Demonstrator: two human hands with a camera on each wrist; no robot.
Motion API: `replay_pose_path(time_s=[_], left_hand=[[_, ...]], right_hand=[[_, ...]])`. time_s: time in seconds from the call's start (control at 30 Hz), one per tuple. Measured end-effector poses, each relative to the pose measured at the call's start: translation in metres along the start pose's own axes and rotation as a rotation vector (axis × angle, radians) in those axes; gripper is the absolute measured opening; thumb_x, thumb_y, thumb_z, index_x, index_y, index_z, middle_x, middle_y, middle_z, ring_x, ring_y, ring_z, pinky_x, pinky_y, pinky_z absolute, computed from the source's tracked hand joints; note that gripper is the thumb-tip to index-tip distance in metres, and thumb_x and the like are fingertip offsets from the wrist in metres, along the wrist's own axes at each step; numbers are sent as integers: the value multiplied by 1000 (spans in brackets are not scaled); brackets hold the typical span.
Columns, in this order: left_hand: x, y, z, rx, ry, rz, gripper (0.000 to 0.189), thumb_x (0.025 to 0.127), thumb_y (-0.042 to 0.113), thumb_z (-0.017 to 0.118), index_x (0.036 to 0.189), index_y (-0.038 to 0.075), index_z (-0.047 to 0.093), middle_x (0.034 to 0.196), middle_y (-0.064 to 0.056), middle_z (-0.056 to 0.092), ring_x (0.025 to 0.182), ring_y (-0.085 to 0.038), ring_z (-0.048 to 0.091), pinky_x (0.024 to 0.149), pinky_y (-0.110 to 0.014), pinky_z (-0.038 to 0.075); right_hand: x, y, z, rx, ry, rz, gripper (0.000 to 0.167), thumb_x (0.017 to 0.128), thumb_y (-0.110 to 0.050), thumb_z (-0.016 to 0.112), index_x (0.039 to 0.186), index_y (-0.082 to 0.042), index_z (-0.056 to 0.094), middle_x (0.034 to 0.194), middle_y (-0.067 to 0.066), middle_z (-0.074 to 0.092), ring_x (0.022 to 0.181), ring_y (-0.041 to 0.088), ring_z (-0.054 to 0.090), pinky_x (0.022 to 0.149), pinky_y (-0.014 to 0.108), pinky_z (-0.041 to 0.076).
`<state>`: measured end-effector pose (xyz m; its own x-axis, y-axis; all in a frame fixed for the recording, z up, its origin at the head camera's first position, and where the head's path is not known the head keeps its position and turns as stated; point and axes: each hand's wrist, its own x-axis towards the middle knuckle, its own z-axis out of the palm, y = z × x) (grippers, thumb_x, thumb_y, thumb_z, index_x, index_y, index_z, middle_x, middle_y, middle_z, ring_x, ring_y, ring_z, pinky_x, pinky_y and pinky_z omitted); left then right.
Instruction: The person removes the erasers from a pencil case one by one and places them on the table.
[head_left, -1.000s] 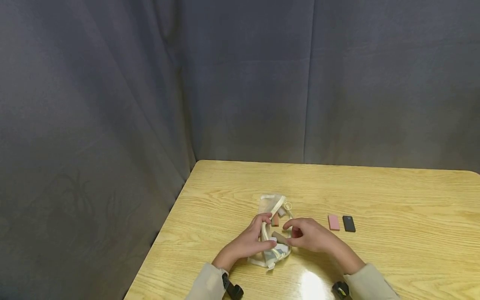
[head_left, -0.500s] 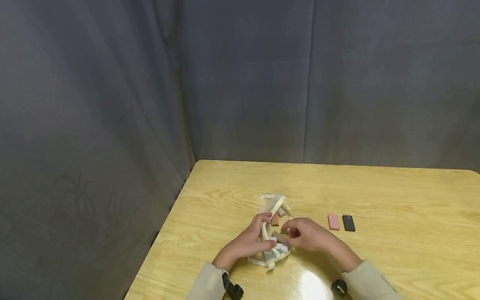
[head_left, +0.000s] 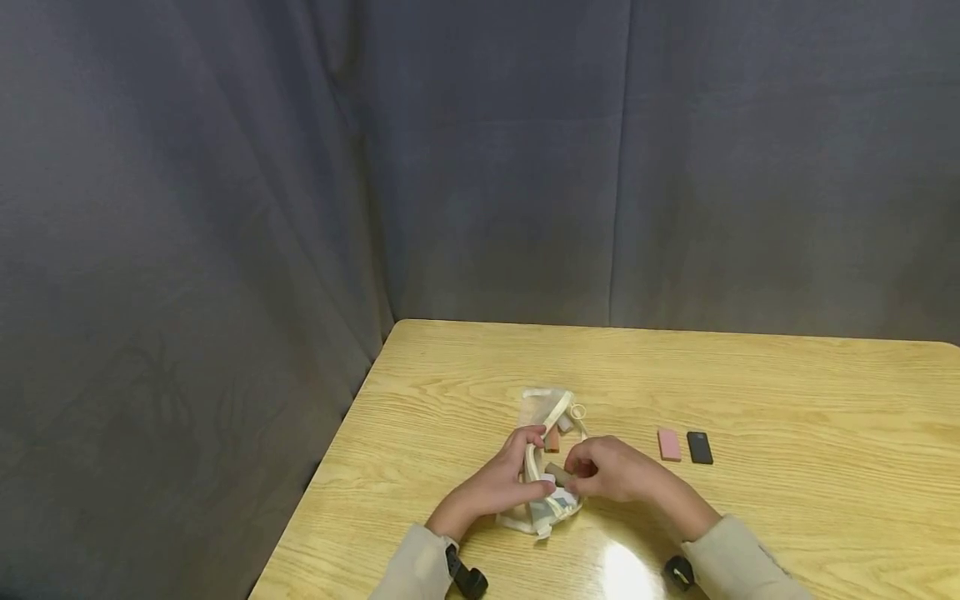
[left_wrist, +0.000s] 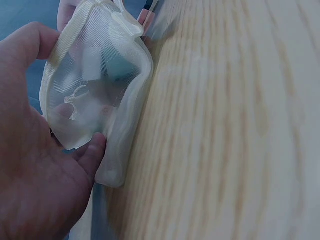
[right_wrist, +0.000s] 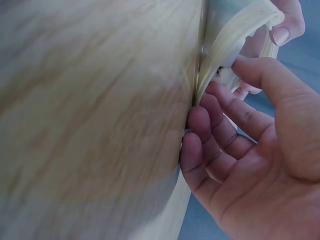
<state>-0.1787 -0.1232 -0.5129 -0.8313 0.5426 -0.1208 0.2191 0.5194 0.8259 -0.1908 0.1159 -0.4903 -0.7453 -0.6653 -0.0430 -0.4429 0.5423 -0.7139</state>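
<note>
A whitish mesh zip pouch (head_left: 536, 408) lies on the table with its mouth spread. My left hand (head_left: 491, 483) holds the pouch's near side, fingers over the zip edge and thumb across the opening. In the left wrist view its fingers grip the mesh (left_wrist: 107, 65). A grey-brown block (head_left: 558, 474) sits in the opening, and my right hand (head_left: 615, 468) pinches its end between thumb and index finger. The right wrist view shows that thumb inside the zip rim (right_wrist: 235, 32). An orange-brown block (head_left: 552, 439) and white pieces (head_left: 562, 497) also lie in the pouch.
To the right of the pouch, a pink block (head_left: 669, 445) and a black block (head_left: 700, 447) lie side by side on the wooden table (head_left: 450, 375). A ring (head_left: 577, 412) hangs from the zip. Dark curtains (head_left: 487, 167) stand behind and to the left.
My right hand's index finger and thumb have drawn closer together at the grey-brown block, moving slightly left into the pouch. The left hand keeps its hold.
</note>
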Motion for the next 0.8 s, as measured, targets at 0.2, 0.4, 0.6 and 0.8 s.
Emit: replay_pose_path(time_s=[0.2, 0.4, 0.6, 0.8], left_hand=[[1, -1, 2, 4, 2, 8, 55, 88, 43, 63, 127, 16, 36, 162, 6, 24, 143, -27, 34, 105, -48, 41], [2, -1, 3, 23, 11, 4, 55, 88, 44, 64, 128, 18, 36, 162, 6, 26, 144, -26, 35, 108, -48, 40], [1, 0, 2, 26, -4, 12, 55, 89, 43, 64, 128, 18, 36, 163, 3, 25, 146, -30, 31, 110, -53, 37], [1, 0, 0, 31, -3, 3, 57, 88, 44, 63, 129, 16, 35, 163, 5, 24, 145, -28, 33, 108, -51, 40]], right_hand=[[-1, -1, 1, -8, -17, 15, 9, 90, -19, 75, 84, -17, 69, 75, -10, 60, 69, 5, 51, 62, 24, 46], [-1, 0, 1, -13, -8, 16, 9, 90, -14, 73, 83, -16, 68, 75, -10, 59, 68, 5, 50, 61, 24, 45], [0, -2, 1, -68, 12, 59, 11, 85, -12, 74, 80, -17, 66, 73, -10, 58, 68, 6, 50, 61, 24, 44], [4, -7, 3, -92, 24, 135, 14, 82, -12, 77, 78, -17, 65, 73, -9, 58, 69, 10, 50, 61, 26, 43]])
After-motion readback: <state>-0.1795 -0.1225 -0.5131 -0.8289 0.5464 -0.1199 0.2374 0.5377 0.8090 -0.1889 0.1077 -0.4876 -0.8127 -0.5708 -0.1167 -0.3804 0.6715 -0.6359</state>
